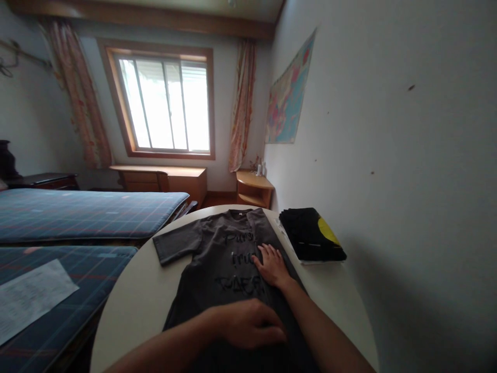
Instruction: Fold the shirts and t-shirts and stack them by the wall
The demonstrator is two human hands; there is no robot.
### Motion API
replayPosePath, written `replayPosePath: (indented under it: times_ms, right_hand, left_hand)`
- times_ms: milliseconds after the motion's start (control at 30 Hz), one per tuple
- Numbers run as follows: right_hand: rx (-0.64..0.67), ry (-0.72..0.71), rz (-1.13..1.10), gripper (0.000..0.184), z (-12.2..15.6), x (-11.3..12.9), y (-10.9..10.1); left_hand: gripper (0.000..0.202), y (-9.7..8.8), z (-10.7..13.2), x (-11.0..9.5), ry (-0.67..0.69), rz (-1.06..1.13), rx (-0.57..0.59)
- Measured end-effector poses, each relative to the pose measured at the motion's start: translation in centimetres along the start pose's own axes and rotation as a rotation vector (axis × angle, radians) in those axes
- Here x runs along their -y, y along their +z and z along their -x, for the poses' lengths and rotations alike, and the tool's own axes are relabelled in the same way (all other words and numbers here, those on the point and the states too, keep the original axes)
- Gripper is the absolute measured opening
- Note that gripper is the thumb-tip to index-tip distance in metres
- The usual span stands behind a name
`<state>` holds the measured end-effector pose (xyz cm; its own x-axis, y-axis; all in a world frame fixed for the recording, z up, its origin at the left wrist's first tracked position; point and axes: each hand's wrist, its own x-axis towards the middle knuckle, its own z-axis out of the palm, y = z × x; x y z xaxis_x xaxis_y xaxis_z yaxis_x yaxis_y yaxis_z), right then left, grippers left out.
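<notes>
A dark grey short-sleeved T-shirt (209, 259) with black lettering on its chest lies on a round cream table (132, 305). Its left sleeve is spread out, while the right side is folded inward over the front. My right hand (273, 264) rests flat on that folded strip beside the lettering, fingers spread. Nearer to me, my left hand (248, 322) reaches across the lower part of the shirt. Its fingers and thumb are bent together at the dark cloth; the fingertips are partly hidden. The shirt's hem is lost in shadow below my forearms.
A folded black garment with a yellow patch (310, 234) lies at the table's right edge by the white wall (407, 223). To the left are two plaid mattresses (93, 212), one bearing a paper sheet (34, 300). Desks (186, 181) stand under the window.
</notes>
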<state>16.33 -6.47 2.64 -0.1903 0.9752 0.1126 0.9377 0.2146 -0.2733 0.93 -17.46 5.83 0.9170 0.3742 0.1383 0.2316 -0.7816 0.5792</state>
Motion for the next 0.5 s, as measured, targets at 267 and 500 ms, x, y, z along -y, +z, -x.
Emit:
replayPosePath:
  times_ms: [267, 500]
  right_hand:
    - [-0.034, -0.040, -0.052, 0.063, 0.1, -0.7, -0.1]
    - [-0.038, -0.044, -0.053, 0.059, 0.4, -0.6, -0.2]
  left_hand:
    - [0.032, -9.1, 7.8, 12.0, -1.014, -0.516, -0.972]
    - [0.054, -9.5, 16.0, 16.3, -1.591, -0.574, -0.945]
